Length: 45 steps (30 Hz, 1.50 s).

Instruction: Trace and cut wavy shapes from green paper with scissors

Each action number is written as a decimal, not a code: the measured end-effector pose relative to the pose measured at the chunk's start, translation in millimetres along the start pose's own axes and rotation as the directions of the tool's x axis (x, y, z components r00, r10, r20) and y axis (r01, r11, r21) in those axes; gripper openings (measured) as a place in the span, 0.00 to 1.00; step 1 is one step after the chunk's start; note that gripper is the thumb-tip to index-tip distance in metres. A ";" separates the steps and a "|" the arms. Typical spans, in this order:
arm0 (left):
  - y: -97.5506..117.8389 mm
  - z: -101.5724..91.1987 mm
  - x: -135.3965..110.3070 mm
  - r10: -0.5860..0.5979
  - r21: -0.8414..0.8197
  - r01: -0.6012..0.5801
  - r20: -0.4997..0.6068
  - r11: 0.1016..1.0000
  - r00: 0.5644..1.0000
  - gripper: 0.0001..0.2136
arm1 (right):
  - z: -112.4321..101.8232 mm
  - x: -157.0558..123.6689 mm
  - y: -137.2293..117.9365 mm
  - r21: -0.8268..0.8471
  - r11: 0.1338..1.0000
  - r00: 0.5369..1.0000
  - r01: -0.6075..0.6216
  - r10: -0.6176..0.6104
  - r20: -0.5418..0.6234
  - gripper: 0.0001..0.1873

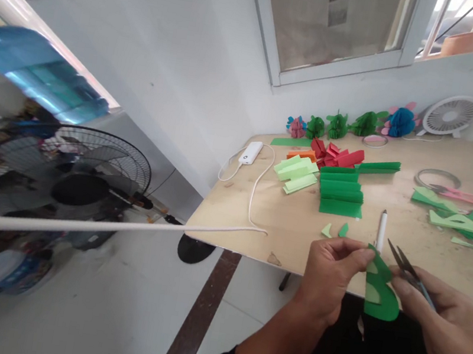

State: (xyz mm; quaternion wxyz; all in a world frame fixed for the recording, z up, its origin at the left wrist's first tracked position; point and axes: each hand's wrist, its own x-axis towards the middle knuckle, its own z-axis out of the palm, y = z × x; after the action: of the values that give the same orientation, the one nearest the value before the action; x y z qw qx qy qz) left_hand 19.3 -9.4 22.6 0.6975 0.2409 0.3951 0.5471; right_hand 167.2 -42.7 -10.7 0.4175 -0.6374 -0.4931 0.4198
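My left hand (331, 276) is closed, pinching the top of a folded dark green paper piece (380, 292) with a rounded lower end, held over the near edge of the wooden table (255, 228). My right hand (450, 330) grips small scissors (406, 268); their blades are open and point up-left, just right of the paper. A white pen (381, 230) lies on the table right behind the paper. Two small green offcuts (334, 230) lie beside the pen.
Stacks of folded paper lie mid-table: dark green (342, 191), light green (297, 173), red (336, 155). Paper flower balls (352, 125) line the wall. Pink-handled scissors (458, 193), green scraps (470, 229), a power bank (250, 152) with white cable, a small fan (450, 115). A floor fan (79, 176) stands left.
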 end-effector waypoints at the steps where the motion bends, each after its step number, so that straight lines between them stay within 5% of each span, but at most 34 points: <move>1: -0.9 0.1 0.0 0.000 -0.001 0.000 0.004 1.000 1.000 0.09 | 0.7 0.1 -2.5 -0.019 1.000 1.000 -0.010 0.009 -0.022 0.15; 14: -9.9 -4.9 -0.5 -0.013 0.015 0.013 0.002 1.000 1.000 0.10 | 4.4 0.2 -13.5 -0.107 0.994 0.997 -0.012 0.003 -0.081 0.19; 30: -21.3 -17.9 -6.7 -0.142 0.183 0.132 0.046 0.974 0.989 0.18 | -2.7 9.9 3.1 0.076 0.989 0.987 -0.124 0.131 -0.097 0.14; 39: -19.5 -22.2 -5.7 -0.163 0.194 0.144 0.085 0.970 0.983 0.15 | -0.6 5.2 -10.8 0.095 0.987 0.981 -0.131 0.143 -0.133 0.15; 45: -18.0 -21.9 -9.6 -0.196 0.189 0.174 0.107 0.967 0.975 0.17 | -4.1 0.0 -9.4 0.159 0.979 0.990 -0.132 0.137 -0.025 0.15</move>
State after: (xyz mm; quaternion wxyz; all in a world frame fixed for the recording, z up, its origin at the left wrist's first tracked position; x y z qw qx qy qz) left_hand 11.0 -25.7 -1.0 0.7445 0.2982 0.4188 0.4258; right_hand 168.5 -41.6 -0.6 0.4458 -0.6420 -0.4067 0.4729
